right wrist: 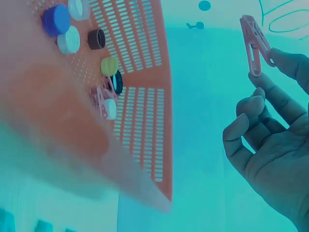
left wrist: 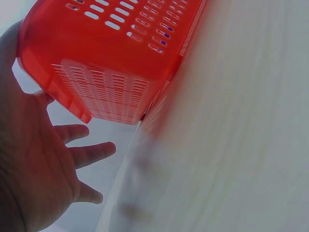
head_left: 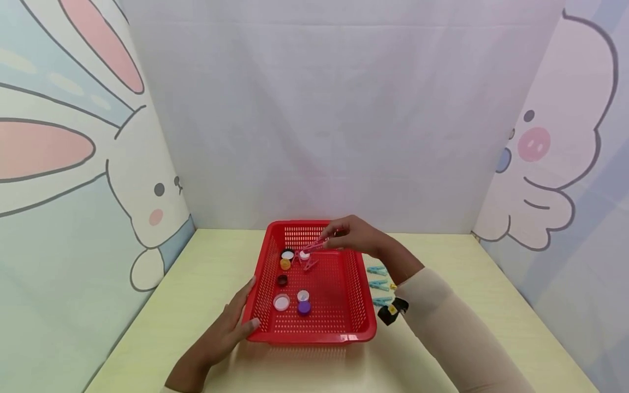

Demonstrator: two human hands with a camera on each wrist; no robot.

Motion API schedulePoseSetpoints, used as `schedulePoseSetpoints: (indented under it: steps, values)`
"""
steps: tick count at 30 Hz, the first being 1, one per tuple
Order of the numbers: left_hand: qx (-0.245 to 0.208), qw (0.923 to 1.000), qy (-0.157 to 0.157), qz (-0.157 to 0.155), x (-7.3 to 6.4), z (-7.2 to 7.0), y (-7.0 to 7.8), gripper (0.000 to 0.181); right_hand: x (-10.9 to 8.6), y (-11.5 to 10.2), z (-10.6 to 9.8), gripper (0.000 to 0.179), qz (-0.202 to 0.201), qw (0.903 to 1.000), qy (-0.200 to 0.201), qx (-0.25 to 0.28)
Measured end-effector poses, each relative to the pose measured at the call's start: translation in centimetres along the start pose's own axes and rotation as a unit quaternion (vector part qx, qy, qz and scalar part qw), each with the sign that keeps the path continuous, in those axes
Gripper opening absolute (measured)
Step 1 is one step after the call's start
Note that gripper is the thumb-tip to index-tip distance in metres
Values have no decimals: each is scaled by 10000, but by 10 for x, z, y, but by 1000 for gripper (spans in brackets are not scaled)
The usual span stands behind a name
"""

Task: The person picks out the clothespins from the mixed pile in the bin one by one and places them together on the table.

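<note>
A red plastic basket point(head_left: 314, 337) with perforated walls stands in the middle of the table. Against its left side rests my left hand point(head_left: 222, 332), thumb and forefinger touching the rim while the other fingers spread out straight. Over the basket's far part, my right hand point(head_left: 355, 236) pinches a pink clothespin point(right wrist: 254, 46) between thumb and forefinger. Below it in the basket lie more pink clothespins point(head_left: 310, 265), beside a white cap point(head_left: 304, 255). Nearby are a yellow cap point(head_left: 285, 264) and a black-rimmed cap point(head_left: 287, 255).
Nearer the basket's front are a dark brown cap point(head_left: 282, 280), a purple cap point(head_left: 304, 308), another white cap point(head_left: 302, 296) and a clear-rimmed lid point(head_left: 282, 302). Teal clothespins point(head_left: 379, 285) lie in a column right of the basket, near a black-and-yellow object point(head_left: 391, 311) under the right sleeve.
</note>
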State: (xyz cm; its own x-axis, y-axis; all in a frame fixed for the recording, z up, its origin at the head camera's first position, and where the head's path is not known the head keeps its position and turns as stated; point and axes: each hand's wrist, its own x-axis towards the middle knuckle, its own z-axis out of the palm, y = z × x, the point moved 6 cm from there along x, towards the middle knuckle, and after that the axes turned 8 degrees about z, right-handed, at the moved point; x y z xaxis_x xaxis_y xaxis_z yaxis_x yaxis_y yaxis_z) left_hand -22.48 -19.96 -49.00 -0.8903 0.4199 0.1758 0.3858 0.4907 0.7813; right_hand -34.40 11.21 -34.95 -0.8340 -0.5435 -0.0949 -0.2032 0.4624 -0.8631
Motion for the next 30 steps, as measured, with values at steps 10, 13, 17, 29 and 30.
schedulePoseSetpoints:
  steps: [10,13,17,29,30]
  values:
    - [-42,9998,-31,-167,0,2,-3,96,-42,36,-38,23,-172,9965,802,186]
    - [-11,9999,-34,-147,0,1,-2,96,-52,49,-48,24,-118,9949,970,239]
    - [7,10000,-26,-87,-1,0,0,96,-65,69,-60,27,-56,9929,1174,202]
    - [-131,9997,-45,-219,0,3,-5,95,-97,135,-87,33,583,9815,1824,-81]
    - [-135,9997,-41,-220,0,3,-5,95,-100,139,-89,34,632,9802,1871,-152]
